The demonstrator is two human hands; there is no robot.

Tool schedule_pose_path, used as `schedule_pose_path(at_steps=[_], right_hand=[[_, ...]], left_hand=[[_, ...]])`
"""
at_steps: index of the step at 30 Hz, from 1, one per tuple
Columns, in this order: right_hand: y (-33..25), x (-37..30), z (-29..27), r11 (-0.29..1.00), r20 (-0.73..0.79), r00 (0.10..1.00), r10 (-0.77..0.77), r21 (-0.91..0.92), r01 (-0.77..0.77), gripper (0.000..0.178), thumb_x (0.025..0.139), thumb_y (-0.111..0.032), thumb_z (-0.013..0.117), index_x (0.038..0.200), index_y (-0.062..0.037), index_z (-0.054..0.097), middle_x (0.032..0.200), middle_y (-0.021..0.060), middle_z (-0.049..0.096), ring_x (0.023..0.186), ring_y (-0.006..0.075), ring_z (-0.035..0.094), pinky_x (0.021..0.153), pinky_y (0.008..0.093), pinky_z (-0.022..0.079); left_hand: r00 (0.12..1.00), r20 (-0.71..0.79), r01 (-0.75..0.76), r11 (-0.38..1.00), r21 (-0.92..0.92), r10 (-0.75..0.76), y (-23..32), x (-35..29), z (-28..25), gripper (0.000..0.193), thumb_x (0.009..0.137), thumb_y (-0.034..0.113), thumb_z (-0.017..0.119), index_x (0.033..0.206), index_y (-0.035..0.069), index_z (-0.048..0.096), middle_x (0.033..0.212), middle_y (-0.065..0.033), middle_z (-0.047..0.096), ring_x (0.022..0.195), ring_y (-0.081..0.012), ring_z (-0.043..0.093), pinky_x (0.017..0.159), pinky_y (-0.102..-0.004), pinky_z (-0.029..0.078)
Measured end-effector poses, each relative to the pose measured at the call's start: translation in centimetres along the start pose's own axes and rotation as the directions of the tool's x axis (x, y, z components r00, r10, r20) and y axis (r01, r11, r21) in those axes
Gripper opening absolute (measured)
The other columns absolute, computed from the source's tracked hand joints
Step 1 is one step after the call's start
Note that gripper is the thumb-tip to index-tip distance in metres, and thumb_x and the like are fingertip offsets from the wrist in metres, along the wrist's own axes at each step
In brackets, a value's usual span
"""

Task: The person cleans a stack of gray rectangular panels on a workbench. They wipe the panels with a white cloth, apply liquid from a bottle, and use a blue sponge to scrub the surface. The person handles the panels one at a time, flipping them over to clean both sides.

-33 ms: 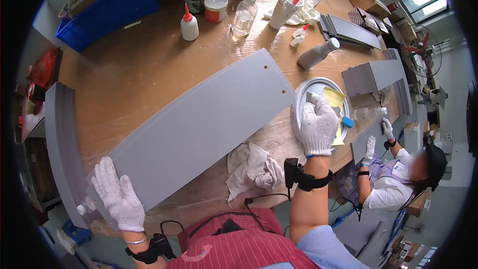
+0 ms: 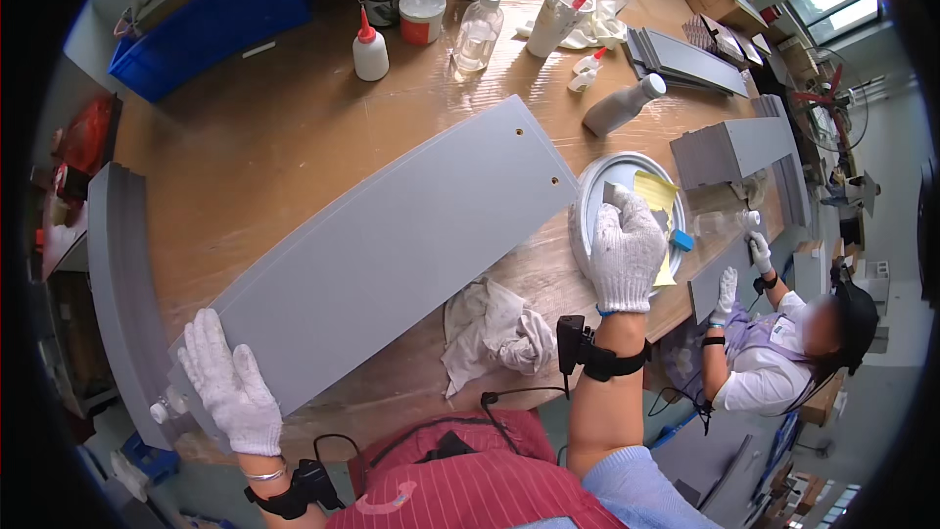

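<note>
A long grey panel [image 2: 382, 245] lies slantwise across the table, with two small brass-coloured holes near its far right end. My left hand [image 2: 230, 382], in a white knit glove, rests on the panel's near left end with its fingers stretched out. Over a round pale grey lid or tray [image 2: 586, 245], right beside the panel's far end, is my gloved right hand [image 2: 629, 245]. Its fingers are closed on a small grey flat piece [image 2: 610, 191], mostly hidden by the glove. Yellow paper [image 2: 661, 194] and a blue block [image 2: 682, 240] lie on the lid, at that hand's right.
A crumpled white rag [image 2: 494, 338] lies by the near edge. Behind stand a red-tipped glue bottle [image 2: 371, 57], a clear bottle [image 2: 479, 34] and a grey bottle [image 2: 625, 106]. Grey panels are stacked at left [image 2: 122, 264] and right [image 2: 720, 155]. A co-worker [image 2: 759, 362] works at the right.
</note>
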State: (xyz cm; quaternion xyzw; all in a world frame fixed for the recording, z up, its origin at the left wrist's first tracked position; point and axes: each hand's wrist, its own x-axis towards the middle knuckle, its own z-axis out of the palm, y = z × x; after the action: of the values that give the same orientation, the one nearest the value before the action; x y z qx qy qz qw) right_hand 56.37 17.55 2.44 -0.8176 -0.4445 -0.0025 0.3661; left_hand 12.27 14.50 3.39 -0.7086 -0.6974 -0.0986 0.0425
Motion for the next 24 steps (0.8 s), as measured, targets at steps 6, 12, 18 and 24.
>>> schedule_pose_path(at_steps=[6, 12, 18, 24], right_hand=[[-4.3, -0.5, 0.7, 0.989, 0.010, 0.990, -0.141, 0.044, 0.141, 0.022, 0.089, -0.011, 0.064, 0.107, -0.0034, 0.074, 0.098, 0.0186, 0.075, 0.089, 0.0361, 0.073, 0.081, 0.0407, 0.057], [2.4, -2.0, -0.3, 0.994, 0.140, 0.987, 0.078, -0.081, -0.067, 0.021, 0.089, -0.015, 0.066, 0.106, -0.0061, 0.075, 0.095, 0.0185, 0.075, 0.086, 0.0361, 0.073, 0.079, 0.0428, 0.058], [5.4, -5.8, 1.1, 0.996, 0.277, 0.957, 0.084, -0.057, -0.071, 0.048, 0.088, -0.019, 0.070, 0.134, -0.0041, 0.063, 0.109, 0.0220, 0.072, 0.101, 0.0357, 0.070, 0.091, 0.0426, 0.054], [4.8, -13.0, -0.5, 0.946, 0.581, 0.784, -0.217, -0.072, 0.315, 0.072, 0.079, -0.040, 0.076, 0.142, -0.0137, 0.056, 0.142, 0.0226, 0.053, 0.125, 0.0423, 0.055, 0.102, 0.0510, 0.047]], left_hand=[[1.000, 0.014, -0.012, 1.000, 0.005, 0.012, -0.6, -0.1, 0.2, 0.048, 0.106, 0.025, 0.047, 0.149, 0.004, 0.050, 0.155, -0.0136, 0.048, 0.149, -0.0328, 0.037, 0.125, -0.0478, 0.018], [1.000, 0.002, -0.007, 1.000, 0.005, 0.007, -0.9, -0.2, 0.3, 0.049, 0.105, 0.023, 0.049, 0.150, 0.004, 0.049, 0.156, -0.0139, 0.047, 0.149, -0.0329, 0.036, 0.126, -0.0474, 0.017], [0.998, -0.035, 0.032, 0.956, -0.292, -0.044, -3.1, -1.4, -0.2, 0.049, 0.102, 0.014, 0.053, 0.149, 0.002, 0.048, 0.156, -0.0162, 0.046, 0.148, -0.0290, 0.037, 0.125, -0.0439, 0.021], [0.829, -0.094, 0.357, 0.651, -0.670, -0.552, -12.1, -8.4, -0.3, 0.045, 0.104, 0.012, 0.054, 0.146, -0.003, 0.049, 0.152, -0.0159, 0.049, 0.140, -0.0219, 0.046, 0.118, -0.0351, 0.033]])
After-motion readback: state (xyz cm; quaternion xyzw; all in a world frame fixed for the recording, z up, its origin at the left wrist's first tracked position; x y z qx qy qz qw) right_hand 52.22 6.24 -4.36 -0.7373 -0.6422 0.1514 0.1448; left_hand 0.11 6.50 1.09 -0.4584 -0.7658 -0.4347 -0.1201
